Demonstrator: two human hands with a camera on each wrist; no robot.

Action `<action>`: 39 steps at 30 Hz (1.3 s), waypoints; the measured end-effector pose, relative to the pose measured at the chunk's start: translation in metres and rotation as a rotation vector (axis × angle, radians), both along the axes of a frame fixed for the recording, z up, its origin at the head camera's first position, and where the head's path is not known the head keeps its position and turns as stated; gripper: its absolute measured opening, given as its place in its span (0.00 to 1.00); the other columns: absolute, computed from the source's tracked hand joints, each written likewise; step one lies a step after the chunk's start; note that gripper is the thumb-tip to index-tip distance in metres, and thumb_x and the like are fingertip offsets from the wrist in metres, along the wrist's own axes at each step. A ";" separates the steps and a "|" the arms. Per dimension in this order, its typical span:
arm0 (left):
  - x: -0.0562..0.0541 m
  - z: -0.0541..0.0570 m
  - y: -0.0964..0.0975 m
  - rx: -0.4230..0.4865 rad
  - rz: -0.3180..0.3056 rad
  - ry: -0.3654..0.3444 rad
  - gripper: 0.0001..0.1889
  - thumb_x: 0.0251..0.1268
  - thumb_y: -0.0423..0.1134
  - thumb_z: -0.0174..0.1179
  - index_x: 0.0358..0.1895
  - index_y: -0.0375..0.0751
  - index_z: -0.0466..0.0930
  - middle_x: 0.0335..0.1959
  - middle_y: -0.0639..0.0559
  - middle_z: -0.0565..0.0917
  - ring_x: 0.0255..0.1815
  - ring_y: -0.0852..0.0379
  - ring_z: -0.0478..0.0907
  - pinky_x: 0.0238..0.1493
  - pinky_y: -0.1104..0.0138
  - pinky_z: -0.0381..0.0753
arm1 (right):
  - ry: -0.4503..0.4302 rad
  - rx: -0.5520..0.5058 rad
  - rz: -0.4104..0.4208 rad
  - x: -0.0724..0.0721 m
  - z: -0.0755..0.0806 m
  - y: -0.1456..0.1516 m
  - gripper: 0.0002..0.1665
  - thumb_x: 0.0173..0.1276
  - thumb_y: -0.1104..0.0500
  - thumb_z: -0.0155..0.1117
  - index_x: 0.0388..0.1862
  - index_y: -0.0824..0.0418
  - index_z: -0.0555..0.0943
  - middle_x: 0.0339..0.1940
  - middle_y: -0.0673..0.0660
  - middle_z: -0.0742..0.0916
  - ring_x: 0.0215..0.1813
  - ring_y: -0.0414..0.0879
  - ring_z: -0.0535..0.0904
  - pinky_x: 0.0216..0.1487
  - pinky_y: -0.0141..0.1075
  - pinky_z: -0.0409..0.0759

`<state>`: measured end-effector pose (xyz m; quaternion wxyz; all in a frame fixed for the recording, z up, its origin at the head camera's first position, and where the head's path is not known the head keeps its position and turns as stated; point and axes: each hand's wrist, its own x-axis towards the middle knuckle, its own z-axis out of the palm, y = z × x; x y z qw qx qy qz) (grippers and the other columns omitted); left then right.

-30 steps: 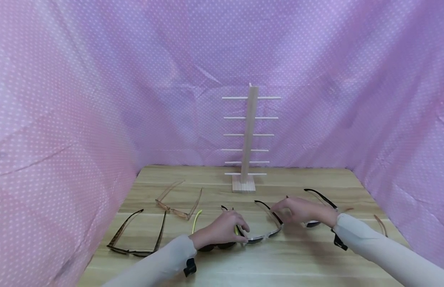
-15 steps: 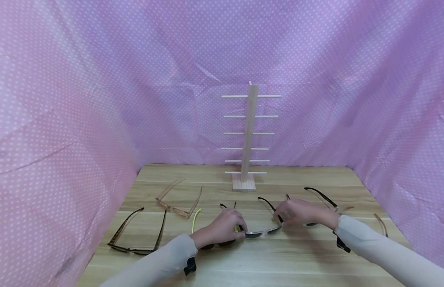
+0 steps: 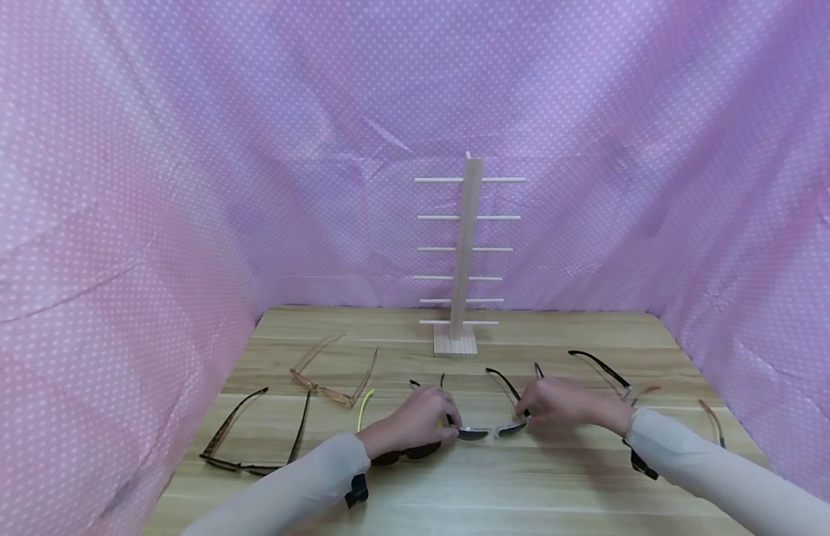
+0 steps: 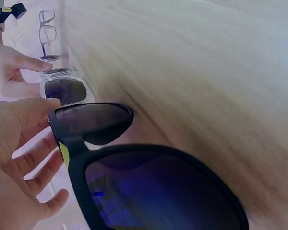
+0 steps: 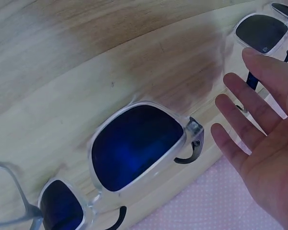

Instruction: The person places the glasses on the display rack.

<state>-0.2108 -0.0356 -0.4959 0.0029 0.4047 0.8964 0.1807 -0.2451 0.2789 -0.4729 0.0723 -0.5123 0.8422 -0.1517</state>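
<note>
Clear-framed sunglasses (image 3: 473, 434) with dark lenses and black temples lie between the hands, temples pointing toward the back of the table. My left hand (image 3: 415, 424) pinches their left end, thumb at the frame's corner in the left wrist view. At the right hinge, my right hand (image 3: 565, 404) holds the other end between thumb and fingers. Below the left hand sit black sunglasses (image 4: 168, 187) with yellow-green temples, partly hidden by that hand in the head view. A second clear-framed pair with blue lenses (image 5: 137, 148) lies beside the right hand.
A wooden display stand (image 3: 465, 246) with several crossbars stands at the back. Tortoiseshell glasses (image 3: 243, 467) and light-brown glasses (image 3: 330, 394) lie on the left. Another pair's brown temple (image 3: 712, 418) shows at far right. Pink dotted cloth (image 3: 321, 149) surrounds the wooden table (image 3: 522, 491).
The clear-framed sunglasses have shifted slightly away from me and turned straighter. My right hand has come down and closer to their right hinge; the left has barely moved.
</note>
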 end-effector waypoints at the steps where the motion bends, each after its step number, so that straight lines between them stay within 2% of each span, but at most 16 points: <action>1: -0.001 0.001 0.000 0.000 -0.003 -0.003 0.03 0.64 0.43 0.71 0.37 0.53 0.92 0.39 0.65 0.89 0.47 0.66 0.82 0.63 0.61 0.77 | 0.006 -0.010 0.005 0.000 -0.001 0.000 0.13 0.58 0.66 0.76 0.42 0.57 0.90 0.38 0.50 0.91 0.43 0.40 0.86 0.45 0.36 0.85; 10: -0.008 0.001 -0.005 0.039 -0.012 0.010 0.03 0.65 0.41 0.70 0.38 0.52 0.91 0.39 0.64 0.88 0.48 0.64 0.80 0.62 0.62 0.76 | 0.014 -0.071 0.028 0.000 0.000 -0.001 0.10 0.58 0.67 0.75 0.39 0.58 0.90 0.36 0.51 0.92 0.41 0.41 0.87 0.44 0.35 0.85; 16: -0.012 -0.002 -0.007 0.098 0.004 0.027 0.04 0.69 0.41 0.67 0.40 0.50 0.90 0.42 0.62 0.87 0.51 0.61 0.80 0.63 0.59 0.77 | -0.053 -0.068 -0.063 -0.001 0.004 0.000 0.09 0.61 0.68 0.72 0.40 0.60 0.90 0.39 0.53 0.92 0.43 0.44 0.87 0.47 0.39 0.86; 20: -0.013 -0.001 -0.010 0.133 0.035 -0.009 0.04 0.71 0.41 0.64 0.42 0.51 0.88 0.45 0.62 0.86 0.54 0.60 0.79 0.65 0.57 0.76 | -0.097 -0.088 -0.130 -0.003 0.009 0.000 0.09 0.62 0.68 0.72 0.42 0.61 0.90 0.41 0.55 0.92 0.45 0.47 0.88 0.48 0.42 0.86; 26: -0.018 0.007 -0.013 0.163 0.078 -0.071 0.04 0.73 0.41 0.63 0.44 0.51 0.87 0.48 0.61 0.84 0.57 0.59 0.78 0.65 0.60 0.77 | -0.127 -0.119 -0.173 -0.006 0.018 0.001 0.09 0.65 0.68 0.70 0.43 0.60 0.90 0.43 0.54 0.92 0.47 0.48 0.87 0.50 0.45 0.86; 33: -0.026 0.016 -0.013 0.213 0.059 -0.029 0.04 0.69 0.39 0.66 0.43 0.46 0.87 0.45 0.57 0.87 0.51 0.59 0.81 0.61 0.63 0.80 | -0.136 -0.131 -0.232 -0.008 0.030 0.006 0.11 0.67 0.65 0.69 0.47 0.57 0.89 0.46 0.53 0.92 0.51 0.48 0.87 0.53 0.46 0.86; 39: -0.028 0.029 -0.015 0.255 0.065 -0.062 0.05 0.70 0.38 0.65 0.44 0.44 0.87 0.46 0.54 0.87 0.51 0.57 0.82 0.59 0.62 0.81 | -0.133 -0.176 -0.268 -0.009 0.042 0.005 0.10 0.69 0.64 0.69 0.47 0.58 0.90 0.46 0.54 0.92 0.50 0.47 0.87 0.50 0.40 0.85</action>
